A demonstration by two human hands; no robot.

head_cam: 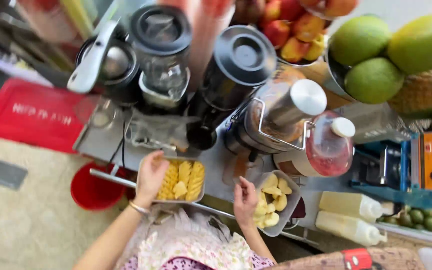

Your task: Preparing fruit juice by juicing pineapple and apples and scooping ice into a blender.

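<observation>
Head view looks down on a crowded juice-stand worktop [221,172], where two clear plastic trays of cut yellow fruit sit at the near edge. The left hand [150,176] is clamped on the left rim of the left tray [182,181], fingers curled over its edge; this tray holds ridged, wavy-cut yellow slices packed in rows, with one paler chunk on top. The right hand [246,200] rests with its fingers together on the near rim of the right tray [275,202], which is tilted and filled with smooth, pale yellow chunks heaped loosely. Just behind the trays stand several blenders [162,55] and a juicer [281,112], with a jug of red juice [328,147] beside it. Two squeeze bottles [352,216] of pale liquid lie to the right, and green mangoes [373,55] are piled at the far right.
</observation>
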